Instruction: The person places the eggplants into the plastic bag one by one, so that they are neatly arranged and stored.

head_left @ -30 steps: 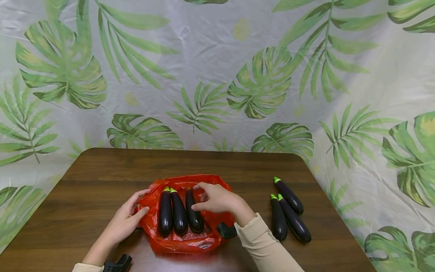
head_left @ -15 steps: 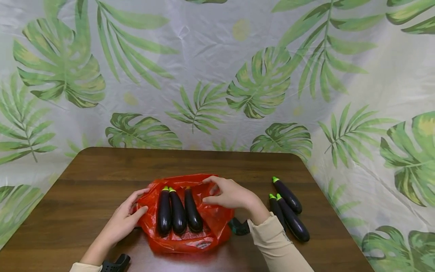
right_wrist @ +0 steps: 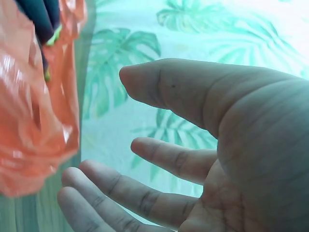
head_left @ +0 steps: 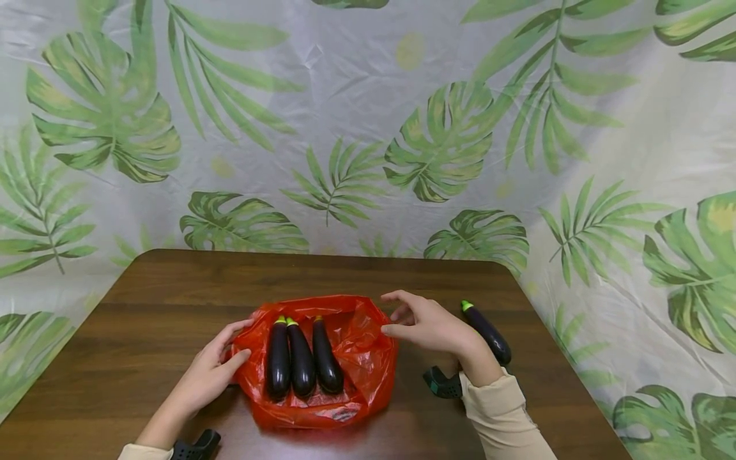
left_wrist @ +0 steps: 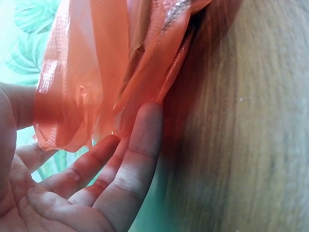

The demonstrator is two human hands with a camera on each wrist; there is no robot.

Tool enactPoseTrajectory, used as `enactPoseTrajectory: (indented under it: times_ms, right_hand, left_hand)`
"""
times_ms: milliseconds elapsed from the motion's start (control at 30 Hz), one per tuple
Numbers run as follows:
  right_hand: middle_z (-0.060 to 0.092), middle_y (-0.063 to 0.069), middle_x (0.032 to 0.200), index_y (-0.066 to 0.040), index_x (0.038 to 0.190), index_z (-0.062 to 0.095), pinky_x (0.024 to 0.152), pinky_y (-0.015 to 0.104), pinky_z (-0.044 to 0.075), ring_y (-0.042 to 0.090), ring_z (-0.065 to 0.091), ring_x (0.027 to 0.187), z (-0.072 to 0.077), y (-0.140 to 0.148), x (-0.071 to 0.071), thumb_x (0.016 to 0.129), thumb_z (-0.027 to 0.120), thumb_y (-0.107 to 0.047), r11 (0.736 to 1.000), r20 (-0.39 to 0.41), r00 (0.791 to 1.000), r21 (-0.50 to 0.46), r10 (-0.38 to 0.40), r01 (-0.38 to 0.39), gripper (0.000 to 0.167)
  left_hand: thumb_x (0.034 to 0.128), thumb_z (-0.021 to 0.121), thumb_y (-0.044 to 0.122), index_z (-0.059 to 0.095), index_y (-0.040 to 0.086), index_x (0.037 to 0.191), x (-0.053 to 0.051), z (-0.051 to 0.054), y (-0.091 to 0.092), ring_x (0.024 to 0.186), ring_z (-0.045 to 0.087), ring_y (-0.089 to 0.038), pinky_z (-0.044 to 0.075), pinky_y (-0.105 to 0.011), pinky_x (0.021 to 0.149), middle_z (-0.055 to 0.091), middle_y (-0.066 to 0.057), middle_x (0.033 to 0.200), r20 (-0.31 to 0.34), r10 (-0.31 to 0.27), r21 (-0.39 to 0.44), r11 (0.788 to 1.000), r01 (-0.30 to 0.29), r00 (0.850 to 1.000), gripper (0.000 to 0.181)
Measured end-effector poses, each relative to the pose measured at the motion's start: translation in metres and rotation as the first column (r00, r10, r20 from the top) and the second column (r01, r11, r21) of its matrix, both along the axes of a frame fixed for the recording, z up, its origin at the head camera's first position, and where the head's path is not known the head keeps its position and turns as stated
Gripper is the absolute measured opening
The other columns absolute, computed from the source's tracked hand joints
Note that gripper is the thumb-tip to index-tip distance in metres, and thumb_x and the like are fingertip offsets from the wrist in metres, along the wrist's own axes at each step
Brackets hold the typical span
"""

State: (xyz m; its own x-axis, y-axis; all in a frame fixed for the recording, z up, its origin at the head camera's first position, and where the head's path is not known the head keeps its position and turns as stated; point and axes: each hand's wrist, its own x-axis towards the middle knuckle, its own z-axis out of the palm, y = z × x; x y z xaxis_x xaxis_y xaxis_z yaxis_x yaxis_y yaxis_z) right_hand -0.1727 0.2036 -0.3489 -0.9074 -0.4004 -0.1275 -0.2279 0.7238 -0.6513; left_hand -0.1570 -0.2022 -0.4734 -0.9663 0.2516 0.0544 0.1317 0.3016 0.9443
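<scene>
A red plastic bag [head_left: 368, 364] lies spread on the table, its mouth facing up. Three dark eggplants with green tops rest side by side in it: a left one [head_left: 278, 361], a middle one [head_left: 301, 361] and a right one [head_left: 326, 358]. My left hand [head_left: 209, 370] holds the bag's left rim, thumb on one side of the plastic and fingers on the other, as the left wrist view [left_wrist: 104, 188] shows. My right hand [head_left: 434, 324] is empty, fingers loosely bent, just past the bag's right edge; the right wrist view shows its thumb and fingers apart.
To the right, one loose eggplant [head_left: 489, 332] lies behind my right forearm; that arm and sleeve [head_left: 503, 409] hide the spot where other eggplants lay. The brown wooden table [head_left: 172, 287] ends at a leaf-print sheet [head_left: 345, 128] hanging behind it.
My right hand has drawn back from the rightmost eggplant in the bag and moved right, out past the rim. Its arm now covers two loose eggplants. The left hand stays put.
</scene>
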Motion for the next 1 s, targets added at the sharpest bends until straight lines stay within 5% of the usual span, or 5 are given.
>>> enactPoseTrajectory:
  times_ms: [400, 700, 1000]
  right_hand:
    - [0.067, 0.016, 0.129, -0.01, 0.156, 0.049, 0.083, 0.035, 0.059, 0.023, 0.07, 0.108, -0.003, 0.05, 0.015, 0.102, 0.075, -0.034, 0.996, 0.003, 0.996, -0.037, -0.087, 0.087, 0.065]
    - [0.068, 0.019, 0.132, -0.006, 0.159, 0.044, 0.092, 0.052, 0.061, 0.038, 0.071, 0.12, -0.007, 0.082, 0.032, 0.102, 0.075, -0.038, 0.986, -0.041, 0.987, 0.059, -0.156, 0.159, 0.073]
    - [0.063, 0.028, 0.139, 0.0, 0.161, 0.039, 0.094, 0.055, 0.061, 0.044, 0.069, 0.122, -0.02, 0.103, 0.043, 0.1, 0.077, -0.04, 0.97, -0.024, 0.975, 0.107, -0.219, 0.22, 0.081]
  left_hand:
    - [0.1081, 0.062, 0.009, 0.041, 0.009, 0.16, 0.0, 0.001, 0.0, 0.111, 0.073, -0.027, 0.067, -0.033, 0.078, 0.05, -0.032, 0.155, 0.027, -0.001, 0.015, 1.0, 0.0, 1.0, 0.056]
    - [0.1087, 0.062, 0.011, 0.039, 0.009, 0.162, 0.0, 0.002, 0.0, 0.112, 0.073, -0.027, 0.067, -0.034, 0.078, 0.048, -0.032, 0.157, 0.042, -0.008, 0.012, 1.0, 0.007, 0.999, 0.057]
    - [0.1089, 0.06, 0.009, 0.04, 0.009, 0.161, 0.0, 0.0, 0.0, 0.116, 0.073, -0.031, 0.067, -0.034, 0.079, 0.047, -0.033, 0.158, 0.034, -0.004, 0.022, 1.0, 0.003, 0.999, 0.056]
